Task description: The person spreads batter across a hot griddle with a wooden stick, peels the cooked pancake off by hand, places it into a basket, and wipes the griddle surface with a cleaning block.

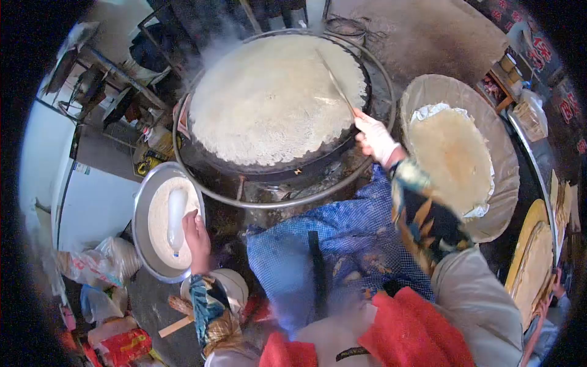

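Right hand (374, 137): fingers closed around the near end of a thin stick (335, 79). Stick slants away and to the left from the fist, its far part over the pale sheet of batter (269, 98) that covers most of the round griddle (278, 174). Hand itself is at the griddle's right-hand near edge; batter lies ahead and to the left of it. Steam rises at the far left.

Left hand (197, 240): at the near right rim of a metal bowl (142, 235), fingers partly curled. Clear bottle (177, 214) with a blue cap lies in the bowl on a pale mixture (159, 241), just left of the fingers. Cannot tell whether they grip bottle or rim.

Metal ring (249, 204) surrounds the griddle; bowl sits just outside it, lower left. Right of the right hand: cloth-lined basket (507, 160) holding a round flatbread (449, 162).
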{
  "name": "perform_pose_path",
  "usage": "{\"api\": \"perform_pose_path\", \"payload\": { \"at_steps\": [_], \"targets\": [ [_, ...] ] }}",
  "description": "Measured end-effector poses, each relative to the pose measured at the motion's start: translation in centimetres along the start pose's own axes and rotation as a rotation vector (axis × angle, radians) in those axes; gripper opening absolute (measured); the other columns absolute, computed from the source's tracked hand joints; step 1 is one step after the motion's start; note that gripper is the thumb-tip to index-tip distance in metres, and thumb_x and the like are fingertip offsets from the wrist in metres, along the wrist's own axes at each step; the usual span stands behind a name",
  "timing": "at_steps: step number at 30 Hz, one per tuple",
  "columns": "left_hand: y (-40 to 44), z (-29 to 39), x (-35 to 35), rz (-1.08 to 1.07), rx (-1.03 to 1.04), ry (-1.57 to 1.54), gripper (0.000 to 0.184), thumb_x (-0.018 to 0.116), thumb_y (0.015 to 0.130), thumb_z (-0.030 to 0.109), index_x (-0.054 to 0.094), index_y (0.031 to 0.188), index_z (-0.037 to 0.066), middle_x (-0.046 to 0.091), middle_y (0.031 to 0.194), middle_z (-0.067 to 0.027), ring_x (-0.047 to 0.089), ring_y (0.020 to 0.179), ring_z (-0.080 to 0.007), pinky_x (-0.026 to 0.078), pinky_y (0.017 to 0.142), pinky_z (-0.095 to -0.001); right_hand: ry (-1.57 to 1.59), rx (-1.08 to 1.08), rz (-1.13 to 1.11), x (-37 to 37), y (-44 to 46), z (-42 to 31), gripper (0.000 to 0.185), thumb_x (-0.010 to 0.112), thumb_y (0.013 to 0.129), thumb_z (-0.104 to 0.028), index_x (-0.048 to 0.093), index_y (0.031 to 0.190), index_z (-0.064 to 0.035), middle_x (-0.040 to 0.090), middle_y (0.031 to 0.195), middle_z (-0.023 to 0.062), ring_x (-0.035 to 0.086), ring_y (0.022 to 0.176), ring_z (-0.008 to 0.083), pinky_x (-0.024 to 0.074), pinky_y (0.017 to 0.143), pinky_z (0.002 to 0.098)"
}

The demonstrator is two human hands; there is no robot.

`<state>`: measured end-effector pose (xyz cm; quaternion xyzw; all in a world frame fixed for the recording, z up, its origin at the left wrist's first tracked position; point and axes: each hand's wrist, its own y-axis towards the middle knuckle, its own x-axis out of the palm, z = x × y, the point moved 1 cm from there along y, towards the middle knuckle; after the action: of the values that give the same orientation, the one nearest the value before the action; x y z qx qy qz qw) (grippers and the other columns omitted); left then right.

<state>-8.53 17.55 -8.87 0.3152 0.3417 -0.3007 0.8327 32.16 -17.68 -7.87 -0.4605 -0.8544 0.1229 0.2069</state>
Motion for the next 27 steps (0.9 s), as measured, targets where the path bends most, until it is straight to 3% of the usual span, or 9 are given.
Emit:
{"api": "perform_pose_path", "payload": {
  "at_steps": [7, 12, 15, 17, 18, 19, 20, 22, 27],
  "targets": [
    [6.6, -0.8, 3.5, -0.396, 0.465, 0.600, 0.053, 0.054, 0.087, 0.041, 0.051, 0.120, 0.000, 0.043, 0.134, -0.0198, 0.030, 0.133, -0.0382, 0.019, 0.110, -0.0557, -0.562, 0.161, -0.143, -0.3, -3.9, -1.3, 0.047, 0.053, 0.094, -0.041, 0.041, 0.139, -0.0347, 0.039, 0.058, -0.0027, 0.033, 0.041, 0.0062, 0.0306, 0.035, 0.0212],
    [4.4, 3.6, 7.0, -0.306, 0.614, 0.409, 0.054, 0.053, 0.082, 0.055, 0.056, 0.082, 0.001, 0.051, 0.080, -0.0176, 0.050, 0.087, -0.0393, 0.028, 0.104, -0.0552, -0.561, 0.179, -0.231, 3.6, -7.2, 1.6, 0.042, 0.052, 0.094, -0.034, 0.045, 0.136, -0.0399, 0.041, 0.056, -0.0027, 0.036, 0.040, 0.0066, 0.0304, 0.036, 0.0215],
    [1.6, 7.2, 9.3, -0.265, 0.491, 0.343, 0.054, 0.055, 0.080, 0.055, 0.057, 0.083, 0.001, 0.052, 0.081, -0.0176, 0.049, 0.082, -0.0377, 0.033, 0.097, -0.0535, -0.533, 0.154, -0.272, 7.0, -8.9, 2.6, 0.042, 0.054, 0.092, -0.035, 0.049, 0.134, -0.0339, 0.047, 0.058, -0.0023, 0.043, 0.043, 0.0091, 0.0338, 0.036, 0.0236],
    [-0.5, 10.5, 10.5, -0.255, 0.400, 0.396, 0.048, 0.057, 0.080, 0.051, 0.058, 0.083, 0.002, 0.054, 0.084, -0.0182, 0.050, 0.087, -0.0370, 0.033, 0.097, -0.0528, -0.563, -0.019, -0.302, 9.5, -8.8, 5.9, 0.037, 0.053, 0.092, -0.032, 0.055, 0.128, -0.0250, 0.047, 0.058, -0.0039, 0.046, 0.045, 0.0092, 0.0394, 0.039, 0.0263],
    [-2.1, 11.5, 11.6, -0.063, 0.505, 0.489, 0.047, 0.057, 0.082, 0.048, 0.061, 0.089, 0.002, 0.058, 0.094, -0.0202, 0.051, 0.098, -0.0374, 0.032, 0.100, -0.0535, -0.795, -0.455, -0.450, 10.0, -6.6, 9.0, 0.028, 0.052, 0.093, -0.031, 0.060, 0.117, -0.0182, 0.050, 0.059, -0.0046, 0.049, 0.047, 0.0078, 0.0423, 0.041, 0.0274],
    [-3.2, 11.1, 13.6, -0.078, 0.497, 0.519, 0.051, 0.055, 0.083, 0.050, 0.062, 0.099, 0.002, 0.058, 0.105, -0.0228, 0.049, 0.109, -0.0378, 0.029, 0.103, -0.0550, -0.487, -0.863, -0.405, 11.6, -8.0, 8.8, 0.024, 0.050, 0.095, -0.033, 0.061, 0.107, -0.0143, 0.052, 0.062, -0.0061, 0.047, 0.047, 0.0059, 0.0404, 0.040, 0.0262],
    [-3.4, 12.4, 15.2, -0.115, 0.379, 0.422, 0.056, 0.053, 0.084, 0.051, 0.060, 0.110, 0.002, 0.057, 0.114, -0.0226, 0.047, 0.114, -0.0389, 0.025, 0.105, -0.0575, -0.322, 0.064, -0.453, 11.0, -9.6, 7.0, 0.029, 0.051, 0.096, -0.034, 0.060, 0.115, -0.0129, 0.054, 0.065, -0.0060, 0.045, 0.046, 0.0048, 0.0377, 0.039, 0.0244],
    [-4.1, 14.8, 15.4, -0.275, 0.332, 0.180, 0.051, 0.057, 0.083, 0.043, 0.058, 0.115, 0.003, 0.056, 0.115, -0.0190, 0.046, 0.116, -0.0394, 0.025, 0.107, -0.0539, -0.223, -0.058, -0.323, 9.8, -10.6, 6.1, 0.037, 0.055, 0.094, -0.031, 0.055, 0.127, -0.0150, 0.053, 0.067, -0.0065, 0.044, 0.045, 0.0045, 0.0351, 0.038, 0.0230],
    [-3.7, 13.2, 8.4, -0.040, 0.496, 0.091, 0.039, 0.061, 0.080, 0.025, 0.054, 0.108, -0.001, 0.053, 0.105, -0.0221, 0.048, 0.101, -0.0398, 0.035, 0.092, -0.0515, -0.006, -0.068, 0.133, 1.6, -8.2, -0.3, 0.046, 0.049, 0.095, -0.026, 0.040, 0.141, -0.0279, 0.049, 0.063, -0.0050, 0.043, 0.043, 0.0070, 0.0358, 0.036, 0.0221]
  ]
}}
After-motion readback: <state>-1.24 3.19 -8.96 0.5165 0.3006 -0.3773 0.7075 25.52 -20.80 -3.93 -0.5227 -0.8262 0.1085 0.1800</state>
